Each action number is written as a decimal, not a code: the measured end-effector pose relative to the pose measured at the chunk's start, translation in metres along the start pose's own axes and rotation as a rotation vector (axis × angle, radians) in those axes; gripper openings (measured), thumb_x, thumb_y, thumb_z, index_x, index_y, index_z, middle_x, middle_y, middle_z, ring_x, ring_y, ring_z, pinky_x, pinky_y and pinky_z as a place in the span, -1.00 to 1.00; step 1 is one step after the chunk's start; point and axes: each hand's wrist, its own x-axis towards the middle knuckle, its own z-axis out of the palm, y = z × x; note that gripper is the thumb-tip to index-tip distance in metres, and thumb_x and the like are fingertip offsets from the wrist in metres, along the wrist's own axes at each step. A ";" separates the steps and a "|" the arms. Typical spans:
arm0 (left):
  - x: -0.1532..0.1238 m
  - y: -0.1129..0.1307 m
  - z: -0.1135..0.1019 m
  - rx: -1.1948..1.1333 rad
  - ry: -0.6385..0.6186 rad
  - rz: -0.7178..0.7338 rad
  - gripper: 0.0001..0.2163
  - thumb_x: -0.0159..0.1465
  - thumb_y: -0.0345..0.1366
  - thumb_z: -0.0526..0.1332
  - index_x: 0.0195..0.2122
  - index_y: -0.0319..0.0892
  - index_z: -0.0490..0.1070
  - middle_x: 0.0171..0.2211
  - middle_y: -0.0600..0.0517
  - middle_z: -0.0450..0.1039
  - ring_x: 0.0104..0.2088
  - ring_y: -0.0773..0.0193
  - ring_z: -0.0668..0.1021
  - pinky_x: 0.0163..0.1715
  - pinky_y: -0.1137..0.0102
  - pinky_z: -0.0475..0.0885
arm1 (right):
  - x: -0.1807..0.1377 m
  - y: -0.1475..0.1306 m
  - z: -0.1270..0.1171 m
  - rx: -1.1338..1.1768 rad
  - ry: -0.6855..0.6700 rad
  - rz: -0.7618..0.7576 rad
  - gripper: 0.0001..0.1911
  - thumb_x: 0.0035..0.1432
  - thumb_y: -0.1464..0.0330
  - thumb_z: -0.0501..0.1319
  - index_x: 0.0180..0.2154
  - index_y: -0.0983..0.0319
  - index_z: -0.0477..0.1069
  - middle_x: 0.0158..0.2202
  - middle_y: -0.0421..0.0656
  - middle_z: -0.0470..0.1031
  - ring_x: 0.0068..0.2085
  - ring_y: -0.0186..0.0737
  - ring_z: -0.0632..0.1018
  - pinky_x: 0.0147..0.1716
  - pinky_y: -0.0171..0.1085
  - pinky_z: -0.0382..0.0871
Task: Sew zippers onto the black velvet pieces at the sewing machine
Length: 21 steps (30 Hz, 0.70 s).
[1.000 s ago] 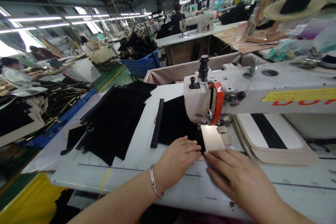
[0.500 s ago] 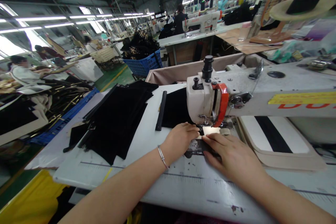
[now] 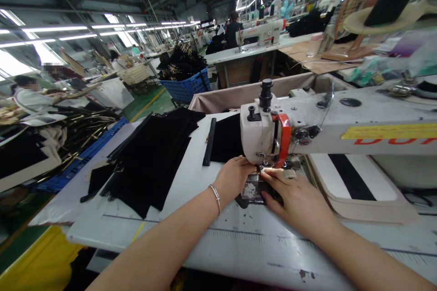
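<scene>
A black fabric panel (image 3: 227, 138) with a dark strip (image 3: 209, 142) along its left edge lies partly behind the head of a white sewing machine (image 3: 257, 132). My left hand (image 3: 232, 177), a bracelet at its wrist, presses its fingers together on the panel's near edge, left of the needle. On the right of the presser foot is my right hand (image 3: 297, 195), fingers stretched out and thumb apart, tips close to the needle area. A small brightly lit patch shows above its fingers. What lies beneath the fingertips is mostly hidden.
Black fabric pieces (image 3: 150, 159) are stacked on the left of the table. Beige panels with a black stripe (image 3: 351, 177) lie under the machine arm. A blue crate (image 3: 187, 82) of dark pieces stands beyond. Other people sit farther off on the left.
The black panel has shifted slightly away from me, and my left hand with it. My right hand has slid forward, covering more of the lit patch by the needle.
</scene>
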 end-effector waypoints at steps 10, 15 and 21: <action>-0.005 0.005 -0.001 -0.071 0.064 0.041 -0.83 0.27 -0.54 0.14 -0.24 -0.21 0.49 -0.16 0.00 0.52 -0.08 0.21 0.52 0.01 0.30 0.42 | -0.002 -0.013 -0.008 0.065 0.016 0.022 -0.64 0.23 0.36 0.07 0.05 0.23 0.36 -0.06 -0.06 0.46 0.00 -0.07 0.42 -0.01 -0.04 0.32; -0.010 0.006 0.002 -0.115 0.121 -0.069 -0.79 0.27 -0.49 0.15 -0.12 -0.17 0.47 -0.08 0.00 0.49 -0.03 0.21 0.49 0.02 0.29 0.43 | -0.021 0.000 -0.027 0.042 0.054 0.065 -0.70 0.25 0.36 0.06 0.00 0.16 0.38 -0.08 -0.14 0.47 -0.08 -0.19 0.46 -0.04 -0.10 0.34; -0.007 -0.003 0.000 -0.072 0.113 -0.157 -0.81 0.26 -0.30 0.21 -0.10 -0.05 0.49 -0.04 -0.02 0.46 0.03 0.03 0.42 0.09 0.07 0.32 | -0.058 0.055 -0.040 -0.260 0.130 0.353 -0.39 0.20 0.11 0.11 0.17 0.35 0.23 0.06 0.10 0.40 0.03 0.05 0.43 -0.03 0.00 0.34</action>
